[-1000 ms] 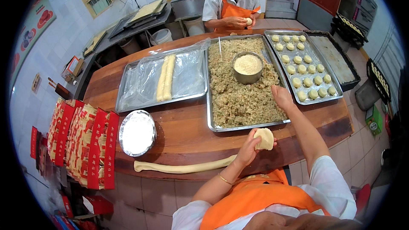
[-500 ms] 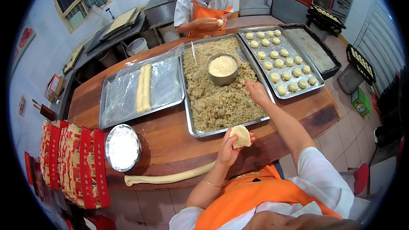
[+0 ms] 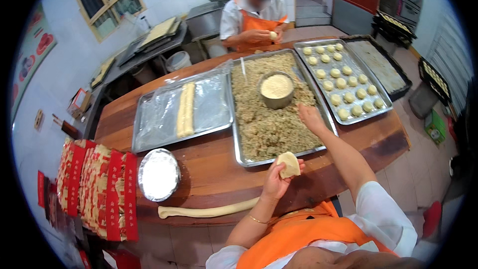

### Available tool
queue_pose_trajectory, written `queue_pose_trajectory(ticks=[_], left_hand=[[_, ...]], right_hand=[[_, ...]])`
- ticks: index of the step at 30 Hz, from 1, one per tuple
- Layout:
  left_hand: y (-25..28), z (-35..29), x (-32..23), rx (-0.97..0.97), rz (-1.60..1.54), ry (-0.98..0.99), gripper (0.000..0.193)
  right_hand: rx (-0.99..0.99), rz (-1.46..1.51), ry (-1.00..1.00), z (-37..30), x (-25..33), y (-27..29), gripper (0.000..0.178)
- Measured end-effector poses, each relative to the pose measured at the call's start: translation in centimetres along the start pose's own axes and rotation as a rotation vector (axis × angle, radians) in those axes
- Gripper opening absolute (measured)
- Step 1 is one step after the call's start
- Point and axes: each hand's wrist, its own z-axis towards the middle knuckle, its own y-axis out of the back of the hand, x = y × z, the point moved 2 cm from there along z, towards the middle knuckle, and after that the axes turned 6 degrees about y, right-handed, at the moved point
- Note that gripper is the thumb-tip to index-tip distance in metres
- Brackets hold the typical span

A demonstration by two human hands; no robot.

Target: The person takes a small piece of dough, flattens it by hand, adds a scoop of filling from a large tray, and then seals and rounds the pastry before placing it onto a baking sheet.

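My left hand [image 3: 277, 181] holds a thin, round dough wrapper [image 3: 289, 165], cupped on the fingers in front of the filling tray's near edge. The wrapper is pale and slightly folded. My right hand [image 3: 311, 119] reaches into the crumbly greenish-brown filling [image 3: 269, 134], fingers curled down with their tips partly hidden in it. That filling covers a large metal tray [image 3: 241, 157]. A steel bowl [image 3: 277, 100] of pale yellow crumbs sits in the filling, just beyond my right hand. On the wooden table, left of my left forearm, lies a long dough rope [image 3: 209, 211].
Left stands a tray [image 3: 149, 137] with plastic film and two dough strips [image 3: 185, 109]. A white-powder bowl [image 3: 159, 175] sits nearer, beside stacked red packages [image 3: 99, 189]. Right is a tray [image 3: 318, 65] of round dough pieces. Across the table a co-worker [image 3: 254, 25] holds a dough ball.
The whole view has shifted, so the table appears farther right and lower. My left hand still holds the wrapper, and my right hand stays at the filling with only slight movement.
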Motion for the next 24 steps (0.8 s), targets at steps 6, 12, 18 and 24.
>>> queue_pose_trajectory(ticks=[6,12,18,24], left_hand=[[0.4,1.1,-0.7,-0.125,0.121,-0.059,0.033],[1.3,3.7,-1.2,-0.284,0.224,-0.133,0.026],[1.4,7.2,-2.0,-0.402,0.3,-0.173,0.019],[1.1,10.1,-2.7,-0.398,0.075,-0.109,0.036]], right_hand=[[0.16,0.566,-0.065,0.0,-1.8,0.3,0.043],[-0.095,1.308,-0.47,-0.1,1.0,0.0,0.041],[-0.014,0.812,-0.262,-0.9,0.7,-0.8,0.049],[0.017,0.335,0.212,-4.2,6.3,-0.6,0.03]])
